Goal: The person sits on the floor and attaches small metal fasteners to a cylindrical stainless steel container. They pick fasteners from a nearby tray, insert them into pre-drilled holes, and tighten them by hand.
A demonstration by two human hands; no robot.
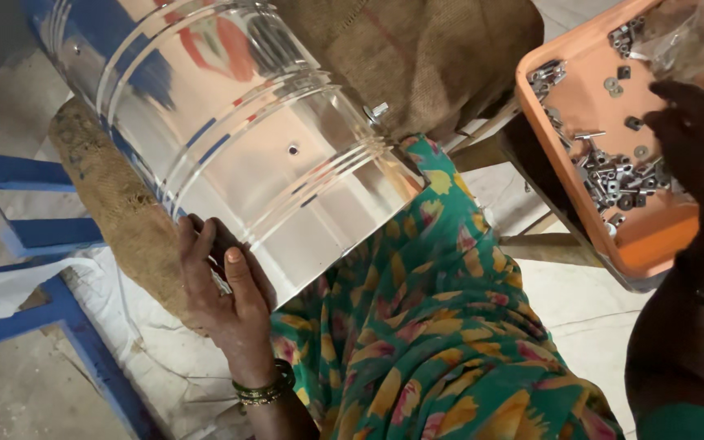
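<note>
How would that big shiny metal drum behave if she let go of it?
The metal drum lies on its curved side, so it would probably roll. Its polished surface looks slippery. The left hand steadies its rim alone, so it is likely light for its size.

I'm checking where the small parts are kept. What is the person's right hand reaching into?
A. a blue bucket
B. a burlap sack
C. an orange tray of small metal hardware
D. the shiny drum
C: the right hand is over the orange tray of metal bits.
</note>
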